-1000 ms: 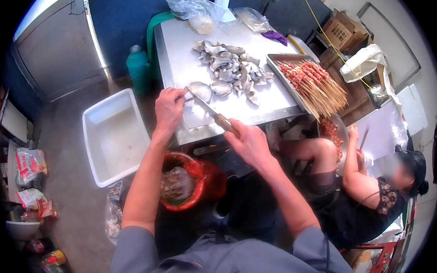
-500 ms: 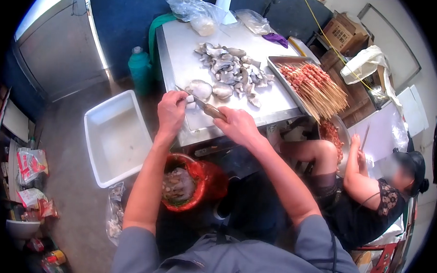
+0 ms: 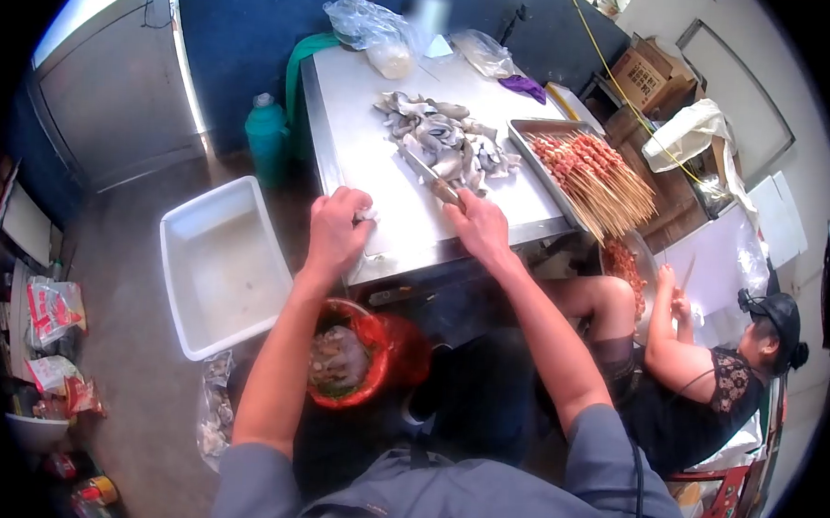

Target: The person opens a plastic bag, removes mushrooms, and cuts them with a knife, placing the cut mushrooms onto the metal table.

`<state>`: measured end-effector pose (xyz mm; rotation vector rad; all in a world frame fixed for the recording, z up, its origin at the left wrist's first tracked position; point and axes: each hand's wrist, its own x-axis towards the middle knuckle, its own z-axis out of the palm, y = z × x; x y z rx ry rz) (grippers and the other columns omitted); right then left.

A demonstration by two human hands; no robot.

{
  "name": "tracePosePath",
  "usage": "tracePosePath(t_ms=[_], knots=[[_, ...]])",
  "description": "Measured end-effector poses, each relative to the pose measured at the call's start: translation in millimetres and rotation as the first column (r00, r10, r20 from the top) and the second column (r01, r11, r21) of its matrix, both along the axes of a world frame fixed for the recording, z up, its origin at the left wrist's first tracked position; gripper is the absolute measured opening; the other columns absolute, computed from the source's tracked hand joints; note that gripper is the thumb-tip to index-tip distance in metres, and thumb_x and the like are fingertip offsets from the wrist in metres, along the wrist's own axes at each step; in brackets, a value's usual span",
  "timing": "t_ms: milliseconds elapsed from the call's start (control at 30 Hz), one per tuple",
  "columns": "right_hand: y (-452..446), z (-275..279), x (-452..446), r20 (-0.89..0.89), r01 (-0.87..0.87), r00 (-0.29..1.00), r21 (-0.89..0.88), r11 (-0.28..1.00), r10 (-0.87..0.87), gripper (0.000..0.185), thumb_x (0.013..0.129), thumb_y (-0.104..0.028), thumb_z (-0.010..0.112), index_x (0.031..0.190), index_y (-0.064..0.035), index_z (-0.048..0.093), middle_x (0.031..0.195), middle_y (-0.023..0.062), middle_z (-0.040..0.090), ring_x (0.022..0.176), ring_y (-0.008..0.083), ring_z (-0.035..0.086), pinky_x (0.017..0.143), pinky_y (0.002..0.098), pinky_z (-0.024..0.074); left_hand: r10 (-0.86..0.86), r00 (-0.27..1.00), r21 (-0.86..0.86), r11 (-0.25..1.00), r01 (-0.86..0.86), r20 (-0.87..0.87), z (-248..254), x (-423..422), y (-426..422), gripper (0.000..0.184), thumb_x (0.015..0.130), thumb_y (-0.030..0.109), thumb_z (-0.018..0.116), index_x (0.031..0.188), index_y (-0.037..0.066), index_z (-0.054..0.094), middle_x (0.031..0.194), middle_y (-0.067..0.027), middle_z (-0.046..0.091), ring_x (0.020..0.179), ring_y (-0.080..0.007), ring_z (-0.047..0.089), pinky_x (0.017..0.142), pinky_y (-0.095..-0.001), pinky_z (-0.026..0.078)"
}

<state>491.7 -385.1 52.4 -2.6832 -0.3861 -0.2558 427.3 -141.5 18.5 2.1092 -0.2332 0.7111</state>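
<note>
My right hand (image 3: 479,227) is closed around the wooden handle of a knife (image 3: 447,194). Its blade points up and left, over the near side of a pile of grey and white squid-like seafood pieces (image 3: 443,140) on the white tabletop (image 3: 348,99). At the table's left front corner, my left hand (image 3: 338,230) is curled, knuckles up, with a small white piece (image 3: 365,214) at its fingertips. What that piece is cannot be made out. Below the table edge stands a red-lined bucket (image 3: 372,391) with pale seafood inside.
A metal tray (image 3: 541,167) of meat skewers lies on the table's right. Beside it a seated person (image 3: 684,354) holds a skewer near a bowl of meat (image 3: 628,268). A white tub (image 3: 178,286) is on the floor at left, near a green flask (image 3: 267,137). Plastic bags (image 3: 387,45) lie at the back.
My right hand and the knife have moved right and away from my left hand, toward the pile. Two rounded pieces no longer show left of the pile. My left hand has turned and lowered slightly.
</note>
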Motion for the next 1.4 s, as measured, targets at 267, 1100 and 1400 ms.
tracePosePath(t_ms=[267,1100,1400], knots=[[6.4,-11.1,42.0,0.024,0.15,0.988,0.081,0.985,-0.152,0.032,0.088,-0.035,0.058,0.102,-0.0069,0.065,0.08,0.0188,0.067,0.081,0.0385,0.065,0.073,0.0467,0.0474,-0.099,0.995,-0.167,0.981,0.096,-0.014,24.2,-37.7,13.1,0.017,0.074,0.001,0.07,0.089,0.001,0.062,0.083,-0.0054,0.06,0.079,-0.0178,0.059,0.073,-0.0293,0.047],[25.6,-41.3,7.0,0.34,-0.003,0.939,0.156,0.988,-0.051,0.038,0.092,-0.038,0.063,0.114,-0.0078,0.065,0.09,0.0186,0.07,0.084,0.0379,0.068,0.074,0.0456,0.0518,0.049,0.971,-0.574,0.799,-0.178,-0.233,23.8,-166.7,111.3,0.02,0.094,0.008,0.062,0.111,-0.002,0.063,0.097,-0.0086,0.069,0.091,-0.0182,0.068,0.085,-0.0297,0.053],[26.9,-38.4,4.6,0.332,-0.003,0.943,0.135,0.991,-0.042,0.038,0.093,-0.041,0.059,0.117,-0.0139,0.066,0.081,0.0113,0.071,0.075,0.0282,0.068,0.069,0.0389,0.0514,0.626,0.545,0.111,0.707,-0.699,-0.557,-292.8,-417.6,109.2,0.017,0.085,0.013,0.066,0.099,0.002,0.067,0.084,-0.0077,0.066,0.081,-0.015,0.063,0.074,-0.0302,0.051]])
